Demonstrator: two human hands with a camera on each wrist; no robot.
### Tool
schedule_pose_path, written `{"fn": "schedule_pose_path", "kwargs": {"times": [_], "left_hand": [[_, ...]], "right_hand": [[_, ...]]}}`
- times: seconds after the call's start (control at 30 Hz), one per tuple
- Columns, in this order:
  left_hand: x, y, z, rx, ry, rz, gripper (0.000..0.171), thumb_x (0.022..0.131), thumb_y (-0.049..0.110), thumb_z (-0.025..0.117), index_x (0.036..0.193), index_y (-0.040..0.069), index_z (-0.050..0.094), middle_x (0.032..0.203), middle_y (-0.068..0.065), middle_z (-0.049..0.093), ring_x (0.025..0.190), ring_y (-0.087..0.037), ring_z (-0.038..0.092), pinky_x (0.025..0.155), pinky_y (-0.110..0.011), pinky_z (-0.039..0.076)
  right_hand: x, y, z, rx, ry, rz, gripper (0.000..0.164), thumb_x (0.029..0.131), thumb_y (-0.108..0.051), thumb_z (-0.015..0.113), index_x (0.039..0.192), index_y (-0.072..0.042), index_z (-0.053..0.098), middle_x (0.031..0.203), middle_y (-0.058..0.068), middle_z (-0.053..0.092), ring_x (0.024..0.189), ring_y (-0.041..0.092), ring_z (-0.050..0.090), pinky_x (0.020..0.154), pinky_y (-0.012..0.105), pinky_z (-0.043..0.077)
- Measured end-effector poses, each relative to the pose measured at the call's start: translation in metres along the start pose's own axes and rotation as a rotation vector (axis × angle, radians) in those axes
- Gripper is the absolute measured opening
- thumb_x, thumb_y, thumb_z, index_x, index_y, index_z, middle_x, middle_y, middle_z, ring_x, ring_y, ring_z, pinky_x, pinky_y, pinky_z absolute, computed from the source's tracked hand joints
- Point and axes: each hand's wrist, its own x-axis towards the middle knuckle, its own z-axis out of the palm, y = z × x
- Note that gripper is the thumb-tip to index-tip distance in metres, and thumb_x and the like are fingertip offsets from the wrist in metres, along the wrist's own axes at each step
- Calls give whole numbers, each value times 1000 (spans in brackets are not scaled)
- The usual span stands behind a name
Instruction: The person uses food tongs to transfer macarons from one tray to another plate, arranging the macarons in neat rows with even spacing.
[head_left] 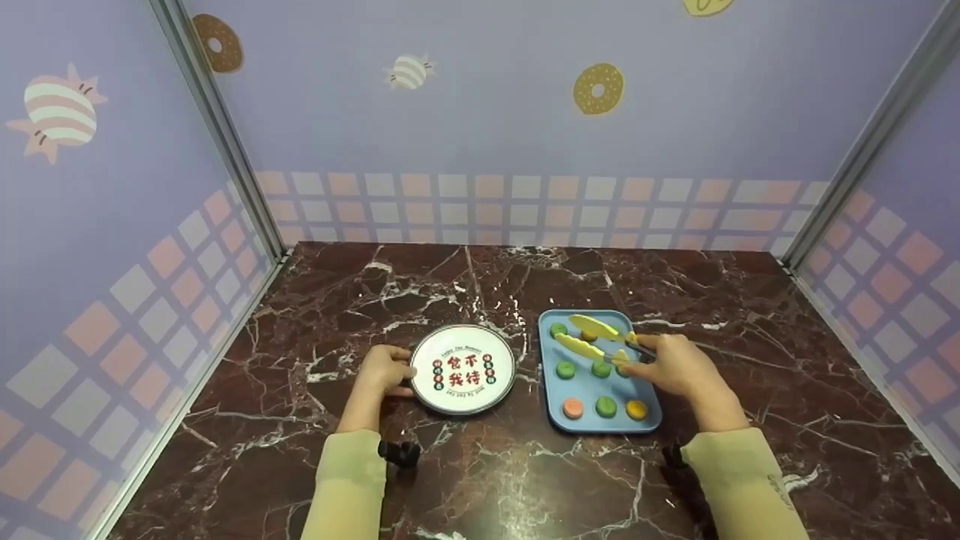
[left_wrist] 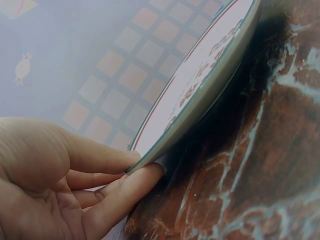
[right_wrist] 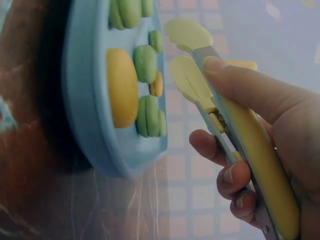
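Note:
A round white plate (head_left: 463, 394) with red and green lettering lies on the left part of the table. My left hand (head_left: 385, 369) pinches its left rim between thumb and fingers, thumb on top, as the left wrist view shows. On the right, my right hand (head_left: 677, 364) grips yellow-tipped tongs (right_wrist: 260, 165) above a light blue tray (head_left: 564, 421). The tongs' tips stand apart with nothing between them. Several macarons sit in the tray, among them a green macaron (head_left: 565, 370), a pink macaron (head_left: 573, 408) and a yellow macaron (head_left: 636, 409). The tongs and right hand partly hide others.
The dark red marbled table (head_left: 480, 480) reaches back to a lilac wall (head_left: 487, 135) with checked tiles and printed sweets. Side panels rise at left and right. Black straps (head_left: 401, 453) hang at both wrists.

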Motion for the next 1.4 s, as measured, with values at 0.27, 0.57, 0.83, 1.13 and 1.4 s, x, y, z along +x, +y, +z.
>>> {"fn": "schedule_pose_path", "kwargs": {"times": [0.27,0.57,0.83,1.13,1.4], "left_hand": [[-1,1,-1,-3,-7,-5,47,95,-9,64,140,-14,53,137,-37,57,105,-38,73,67,-32,71],[-1,0,1,-2,-5,6,48,96,-8,63,142,-13,52,141,-37,54,107,-42,70,64,-31,70],[-1,0,2,-8,-9,5,50,94,-9,64,142,-15,50,138,-37,57,118,-45,66,65,-30,70],[0,0,1,-2,-5,-1,49,94,-9,64,142,-14,51,140,-38,55,113,-45,68,64,-30,70],[0,0,0,4,-3,4,49,94,-9,64,141,-14,52,140,-39,55,113,-46,69,65,-31,70]], "right_hand": [[11,-12,-5,-63,-46,2,70,91,-44,77,144,-3,59,141,27,61,123,47,62,98,64,58],[20,-16,-6,-141,-26,-44,65,89,-43,79,138,-2,65,131,28,67,107,40,69,72,49,60],[25,-15,-5,-127,-30,-43,63,88,-42,80,136,-3,67,130,26,69,105,40,70,77,53,62],[27,-15,-6,-114,-44,-41,59,88,-41,81,132,-3,70,123,23,73,85,26,67,68,45,58],[25,-13,-7,-99,-43,-41,61,87,-41,82,134,-4,68,129,24,70,99,34,72,73,49,61]]}}
